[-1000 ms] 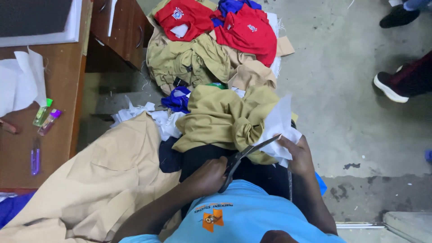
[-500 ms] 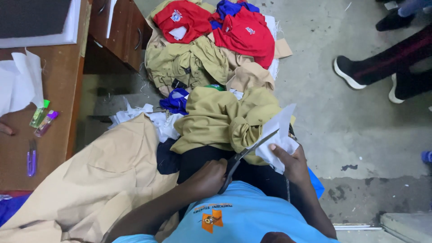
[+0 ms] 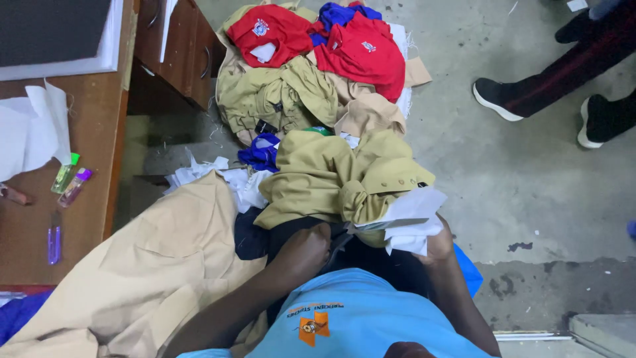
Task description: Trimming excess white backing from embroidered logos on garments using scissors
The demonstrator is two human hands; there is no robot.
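Scissors point(image 3: 374, 229) in left hand point(image 3: 306, 252), blades at white fabric point(image 3: 414, 219) edge; right hand point(image 3: 438, 244) grips fabric.

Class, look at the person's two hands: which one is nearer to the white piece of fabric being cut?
The right hand. It holds the white fabric from below at its right edge. The left hand grips the scissors, apart from the fabric on its left side.
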